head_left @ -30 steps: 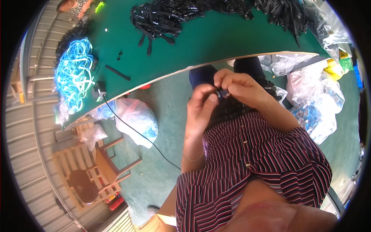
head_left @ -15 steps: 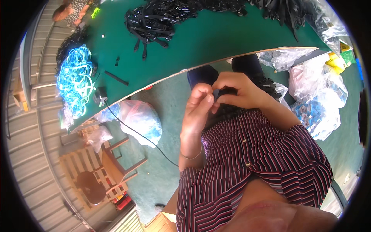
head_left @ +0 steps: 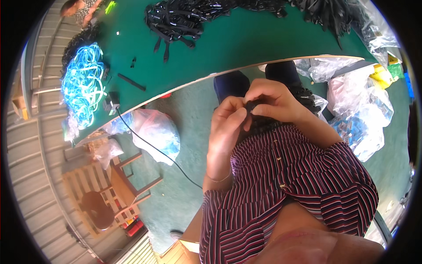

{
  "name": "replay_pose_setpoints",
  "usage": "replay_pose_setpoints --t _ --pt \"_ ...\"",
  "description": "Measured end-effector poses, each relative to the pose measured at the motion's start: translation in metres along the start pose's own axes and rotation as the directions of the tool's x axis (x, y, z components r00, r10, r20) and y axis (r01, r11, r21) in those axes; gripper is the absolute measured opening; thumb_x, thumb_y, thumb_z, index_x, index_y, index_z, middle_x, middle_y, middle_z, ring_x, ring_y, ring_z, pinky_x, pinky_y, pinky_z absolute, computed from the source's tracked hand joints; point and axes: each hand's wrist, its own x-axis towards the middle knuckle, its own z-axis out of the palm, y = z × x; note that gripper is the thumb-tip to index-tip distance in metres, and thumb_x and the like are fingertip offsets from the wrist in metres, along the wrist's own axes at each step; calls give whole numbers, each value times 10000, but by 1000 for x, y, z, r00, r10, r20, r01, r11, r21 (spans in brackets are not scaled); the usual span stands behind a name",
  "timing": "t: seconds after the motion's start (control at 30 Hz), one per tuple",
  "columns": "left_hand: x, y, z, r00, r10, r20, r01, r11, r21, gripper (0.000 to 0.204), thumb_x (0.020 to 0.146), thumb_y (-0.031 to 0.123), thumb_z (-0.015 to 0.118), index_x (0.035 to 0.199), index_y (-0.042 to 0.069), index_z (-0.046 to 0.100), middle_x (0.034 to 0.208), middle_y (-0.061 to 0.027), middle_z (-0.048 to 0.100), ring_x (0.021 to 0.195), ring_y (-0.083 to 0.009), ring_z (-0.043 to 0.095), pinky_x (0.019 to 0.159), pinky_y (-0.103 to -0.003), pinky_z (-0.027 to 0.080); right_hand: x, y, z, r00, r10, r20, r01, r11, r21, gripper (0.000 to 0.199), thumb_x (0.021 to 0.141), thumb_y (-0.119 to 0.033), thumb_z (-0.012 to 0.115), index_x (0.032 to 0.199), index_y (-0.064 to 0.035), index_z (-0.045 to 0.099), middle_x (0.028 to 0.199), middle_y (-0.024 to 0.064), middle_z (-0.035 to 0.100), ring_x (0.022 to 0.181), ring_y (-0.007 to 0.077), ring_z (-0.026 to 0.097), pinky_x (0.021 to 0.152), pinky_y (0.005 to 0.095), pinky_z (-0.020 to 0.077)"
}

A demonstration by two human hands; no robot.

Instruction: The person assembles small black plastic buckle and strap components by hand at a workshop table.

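Observation:
Above my lap, my left hand and my right hand meet with bent fingers. Between their fingertips they pinch a small black piece, mostly covered, so I cannot make out its exact kind. The left thumb presses against its near side, while the right thumb and index finger close round the other end. Just beyond the right wrist, a bunch of black straps with dark fittings lies on my lap.
The green table curves ahead, bearing heaped black straps, blue cords, a black stick and a small box with a cable. Filled plastic bags lie on the floor left; more bags lie right. Another person is far left.
My right fingers have curled closer round the black piece, and less of it shows. Both hands stay in nearly the same place. The view has shifted slightly.

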Motion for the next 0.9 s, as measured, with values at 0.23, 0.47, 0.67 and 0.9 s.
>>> replay_pose_setpoints --t 0.23,0.47,0.67,0.9 --pt "-9 7 -4 997 79 0 -79 996 -50 195 846 182 602 865 21 493 870 -65 542 640 -92 460 583 -209 375 13 -13 3 989 -96 116 125 952 -278 240 728 -54 683 949 -8 600 848 66 560 758 152 545 664 249 424" --pt "-4 -6 -12 995 97 2 -97 994 -56 143 848 130 590 889 33 493 840 -56 544 642 -90 462 585 -207 380 8 -3 6 996 -60 61 69 983 -172 245 700 -63 698 926 -19 613 840 82 557 757 186 552 677 260 433" --pt "-3 -10 -13 988 125 -86 -133 987 -88 138 819 15 587 925 46 504 863 -48 556 657 -81 483 576 -188 400 19 -14 12 943 -313 112 319 759 -567 211 700 -88 698 878 -27 601 801 62 531 724 162 507 645 270 409" --pt "-7 -9 -5 959 227 -171 -119 867 484 160 774 -18 646 901 21 558 838 -13 578 772 -76 557 708 -204 468 3 -21 0 967 240 83 -198 916 -349 207 834 -144 558 689 2 542 566 42 472 520 96 433 480 248 336"
